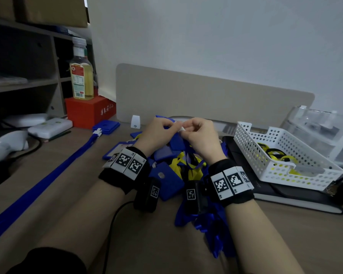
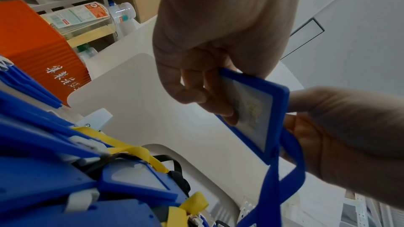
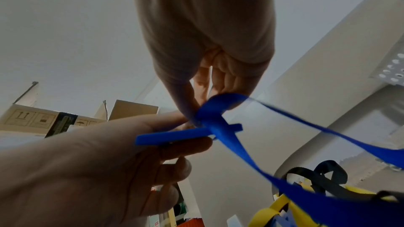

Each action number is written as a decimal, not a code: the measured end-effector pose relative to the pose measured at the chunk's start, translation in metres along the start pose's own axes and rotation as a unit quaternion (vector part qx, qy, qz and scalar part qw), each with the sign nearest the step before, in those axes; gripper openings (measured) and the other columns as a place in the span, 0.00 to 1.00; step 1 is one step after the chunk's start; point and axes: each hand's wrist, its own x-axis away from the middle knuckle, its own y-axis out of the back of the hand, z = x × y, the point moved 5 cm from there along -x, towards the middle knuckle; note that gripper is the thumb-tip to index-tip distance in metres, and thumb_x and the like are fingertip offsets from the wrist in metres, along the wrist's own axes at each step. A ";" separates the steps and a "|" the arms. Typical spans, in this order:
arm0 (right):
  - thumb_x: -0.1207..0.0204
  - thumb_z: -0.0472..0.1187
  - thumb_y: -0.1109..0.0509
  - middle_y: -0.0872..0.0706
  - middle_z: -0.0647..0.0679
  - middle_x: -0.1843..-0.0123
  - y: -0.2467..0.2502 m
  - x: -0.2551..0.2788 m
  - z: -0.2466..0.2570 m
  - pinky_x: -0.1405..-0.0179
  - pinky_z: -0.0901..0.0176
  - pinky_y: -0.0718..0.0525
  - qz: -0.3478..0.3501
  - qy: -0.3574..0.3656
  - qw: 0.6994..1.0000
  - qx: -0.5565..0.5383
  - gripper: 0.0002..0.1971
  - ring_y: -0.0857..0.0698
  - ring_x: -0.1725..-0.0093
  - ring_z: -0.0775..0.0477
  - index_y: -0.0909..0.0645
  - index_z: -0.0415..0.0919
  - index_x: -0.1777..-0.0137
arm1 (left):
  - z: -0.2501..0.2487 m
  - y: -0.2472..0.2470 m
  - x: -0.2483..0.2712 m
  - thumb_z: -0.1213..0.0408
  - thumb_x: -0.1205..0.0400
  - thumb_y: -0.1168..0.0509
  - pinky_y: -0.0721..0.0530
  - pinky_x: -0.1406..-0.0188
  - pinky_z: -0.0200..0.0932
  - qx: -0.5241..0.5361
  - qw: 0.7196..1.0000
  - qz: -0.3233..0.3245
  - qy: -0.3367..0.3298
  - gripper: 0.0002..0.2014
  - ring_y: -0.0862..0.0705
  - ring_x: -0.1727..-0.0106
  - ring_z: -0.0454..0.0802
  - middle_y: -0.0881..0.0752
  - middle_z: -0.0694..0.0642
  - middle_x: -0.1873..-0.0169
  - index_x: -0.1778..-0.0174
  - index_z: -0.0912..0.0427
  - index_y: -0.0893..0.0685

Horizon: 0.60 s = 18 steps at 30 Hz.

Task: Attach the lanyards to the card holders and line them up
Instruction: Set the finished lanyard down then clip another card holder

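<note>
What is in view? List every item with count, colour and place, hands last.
blue plastic card holder: one, blue frame with clear window, held up between both hands
blue fabric lanyard: one, blue, hangs from the held holder
loose pile of card holders and lanyards: count unclear, blue and yellow, on the desk under the wrists
finished blue lanyard: one, blue, stretched along the desk at left
white perforated plastic basket: one, white, right, yellow and black lanyards inside
clear plastic bottle: one, yellowish liquid, on the red box
red box: one, red, far left
left hand: grips the holder
right hand: pinches the lanyard end
</note>
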 end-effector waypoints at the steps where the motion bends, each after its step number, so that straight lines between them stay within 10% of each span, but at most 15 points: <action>1: 0.28 0.34 0.25 0.13 0.44 0.66 0.000 0.001 0.001 0.59 0.45 0.13 -0.001 0.002 1.000 0.003 0.02 0.14 0.64 0.47 0.14 0.41 0.59 | 0.000 0.000 0.000 0.53 0.15 0.38 0.22 0.61 0.48 -0.003 1.000 0.000 -0.001 0.18 0.17 0.60 0.55 0.12 0.62 0.62 0.59 0.63 0.11; 7: 0.29 0.36 0.24 0.18 0.58 0.78 0.000 0.004 0.000 0.70 0.59 0.22 -0.019 -0.014 1.000 0.016 0.04 0.21 0.75 0.59 0.13 0.43 0.65 | -0.001 -0.002 -0.002 0.56 0.14 0.40 0.23 0.60 0.47 -0.040 0.999 0.013 0.014 0.16 0.19 0.61 0.51 0.15 0.60 0.64 0.59 0.62 0.13; 18: 0.29 0.36 0.24 0.18 0.55 0.78 0.002 0.006 0.003 0.68 0.59 0.18 -0.038 -0.019 0.999 0.027 0.03 0.20 0.74 0.57 0.12 0.41 0.63 | -0.002 -0.003 -0.003 0.59 0.14 0.42 0.18 0.51 0.52 -0.087 0.996 0.016 -0.009 0.14 0.17 0.52 0.54 0.14 0.59 0.56 0.54 0.60 0.13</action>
